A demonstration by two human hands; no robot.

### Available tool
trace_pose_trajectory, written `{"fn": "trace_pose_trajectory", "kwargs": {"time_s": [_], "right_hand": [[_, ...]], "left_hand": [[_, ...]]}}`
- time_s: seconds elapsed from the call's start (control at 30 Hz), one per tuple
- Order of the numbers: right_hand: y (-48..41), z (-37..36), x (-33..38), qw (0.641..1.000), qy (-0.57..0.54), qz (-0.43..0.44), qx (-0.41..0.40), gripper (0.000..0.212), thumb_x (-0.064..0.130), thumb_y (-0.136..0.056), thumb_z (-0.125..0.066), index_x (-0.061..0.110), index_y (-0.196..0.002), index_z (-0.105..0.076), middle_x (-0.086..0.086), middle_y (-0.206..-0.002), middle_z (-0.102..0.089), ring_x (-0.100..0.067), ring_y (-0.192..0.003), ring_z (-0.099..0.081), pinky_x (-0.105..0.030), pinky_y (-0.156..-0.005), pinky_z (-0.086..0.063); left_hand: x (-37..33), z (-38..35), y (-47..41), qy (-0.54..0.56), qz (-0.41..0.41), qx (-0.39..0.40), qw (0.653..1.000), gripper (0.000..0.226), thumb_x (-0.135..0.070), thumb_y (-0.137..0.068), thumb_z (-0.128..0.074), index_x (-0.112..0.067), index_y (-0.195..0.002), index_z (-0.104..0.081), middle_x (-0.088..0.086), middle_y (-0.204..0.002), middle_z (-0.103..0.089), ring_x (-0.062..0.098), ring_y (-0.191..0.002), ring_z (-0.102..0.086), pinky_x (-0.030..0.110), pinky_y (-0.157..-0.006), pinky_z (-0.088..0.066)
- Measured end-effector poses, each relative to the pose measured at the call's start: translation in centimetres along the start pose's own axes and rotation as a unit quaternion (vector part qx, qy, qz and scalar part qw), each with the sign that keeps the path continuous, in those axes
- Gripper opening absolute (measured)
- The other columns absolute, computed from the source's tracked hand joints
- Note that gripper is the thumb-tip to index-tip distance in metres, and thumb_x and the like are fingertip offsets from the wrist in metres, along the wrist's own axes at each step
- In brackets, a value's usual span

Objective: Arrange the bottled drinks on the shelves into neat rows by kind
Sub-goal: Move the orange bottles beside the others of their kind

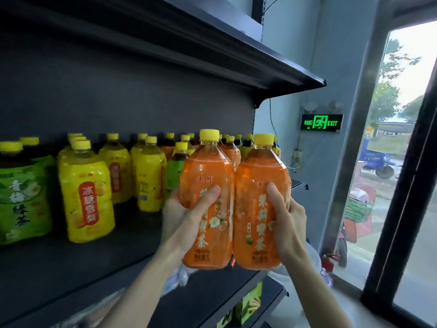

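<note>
Dark metal shelf (78, 263) carries the stock, with bare deck along its front edge and an open stretch ahead of the hands; its right end stops just short of the grey wall (295, 55) bearing a lit exit sign (321, 122). Left hand (183, 214) grips one orange bottle (207, 204); right hand (287, 218) grips a second orange bottle (261, 204). Both are upright, touching side by side, held at the shelf's front edge. Yellow caps, orange labels with white script. Yellow bottles (86, 192) and a green bottle (22, 197) stand to the left, more mixed behind.
</note>
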State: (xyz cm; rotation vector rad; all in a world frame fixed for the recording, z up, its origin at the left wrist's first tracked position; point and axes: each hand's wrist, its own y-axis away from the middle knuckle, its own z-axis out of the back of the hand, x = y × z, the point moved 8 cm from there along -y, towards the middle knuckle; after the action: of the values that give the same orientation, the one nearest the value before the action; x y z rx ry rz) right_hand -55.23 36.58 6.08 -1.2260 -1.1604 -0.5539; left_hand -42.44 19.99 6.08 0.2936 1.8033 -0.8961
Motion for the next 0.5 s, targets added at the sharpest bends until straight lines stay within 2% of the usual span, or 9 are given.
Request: {"fn": "trace_pose_trajectory", "kwargs": {"time_s": [0.13,0.27,0.4,0.5], "right_hand": [[-5.9,1.6,-2.7,1.000,-0.004,0.007,-0.001,0.064,0.074,-0.050,-0.057,0.016,-0.076,-0.064,0.000,-0.068,-0.071,-0.016,-0.063,-0.070,-0.025,-0.060,-0.052],[-11.5,2.7,-6.5,1.000,-0.009,-0.003,0.008,0.065,0.074,-0.051,-0.059,0.015,-0.079,-0.066,-0.004,-0.072,-0.073,-0.022,-0.069,-0.071,-0.031,-0.064,-0.055],[-17.4,3.2,-9.8,0.999,-0.009,-0.004,0.045,0.067,0.075,-0.054,-0.060,0.013,-0.080,-0.067,-0.008,-0.076,-0.073,-0.027,-0.073,-0.071,-0.042,-0.072,-0.058],[-21.8,3.0,-11.7,0.997,-0.016,-0.005,0.082,0.066,0.074,-0.055,-0.059,0.014,-0.080,-0.069,-0.004,-0.074,-0.074,-0.020,-0.070,-0.072,-0.035,-0.067,-0.056]], "left_hand": [[2.7,-4.1,-4.6,-0.008,0.000,-0.007,1.000,0.053,-0.046,-0.059,-0.072,-0.028,-0.106,-0.058,-0.009,-0.085,-0.074,0.011,-0.073,-0.072,0.025,-0.060,-0.055],[6.0,-7.4,-8.6,-0.040,-0.007,-0.029,0.999,0.058,-0.057,-0.055,-0.075,-0.032,-0.104,-0.058,-0.014,-0.087,-0.073,0.007,-0.078,-0.070,0.032,-0.075,-0.053],[8.8,-9.9,-11.6,-0.073,-0.025,-0.082,0.994,0.048,-0.059,-0.058,-0.072,-0.036,-0.097,-0.058,-0.027,-0.085,-0.069,-0.005,-0.077,-0.066,0.022,-0.073,-0.048],[10.5,-11.2,-13.6,-0.109,-0.032,-0.144,0.983,0.046,-0.063,-0.058,-0.070,-0.038,-0.095,-0.058,-0.026,-0.082,-0.069,-0.010,-0.078,-0.064,0.020,-0.075,-0.045]]}}
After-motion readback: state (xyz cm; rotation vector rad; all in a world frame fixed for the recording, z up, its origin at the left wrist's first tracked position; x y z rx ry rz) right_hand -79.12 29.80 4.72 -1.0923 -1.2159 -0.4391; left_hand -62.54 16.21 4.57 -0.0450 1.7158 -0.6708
